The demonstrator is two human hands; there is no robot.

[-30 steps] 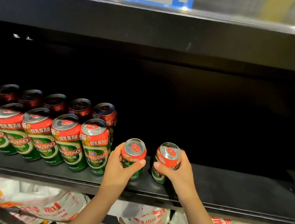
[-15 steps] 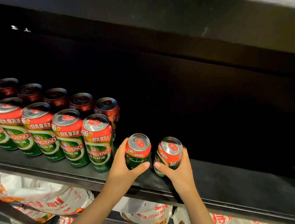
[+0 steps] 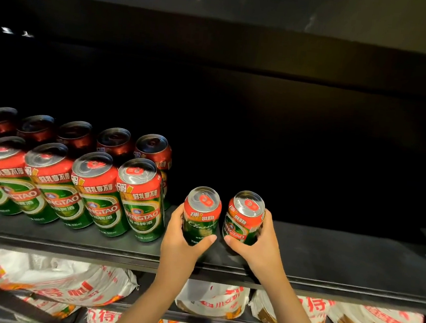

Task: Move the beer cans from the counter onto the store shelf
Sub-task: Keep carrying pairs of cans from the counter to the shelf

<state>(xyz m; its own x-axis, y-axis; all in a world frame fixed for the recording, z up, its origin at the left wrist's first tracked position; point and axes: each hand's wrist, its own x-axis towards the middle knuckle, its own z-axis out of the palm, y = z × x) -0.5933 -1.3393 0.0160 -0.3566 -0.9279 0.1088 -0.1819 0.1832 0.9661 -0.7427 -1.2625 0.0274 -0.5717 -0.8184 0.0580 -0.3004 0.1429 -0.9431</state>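
Left hand (image 3: pixel 180 240) grips one can (image 3: pixel 201 214) and right hand (image 3: pixel 261 242) another (image 3: pixel 244 216), both just right of the stocked row (image 3: pixel 138 198) over the shelf (image 3: pixel 328 257) front; risk: crowding could topple the row's end can, likely knocking those behind.

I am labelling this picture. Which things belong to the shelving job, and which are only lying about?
Job:
left hand, holding a short green-and-red beer can
right hand, holding a second short can
black store shelf
tall cans already shelved

Lying about:
white-and-red printed sacks
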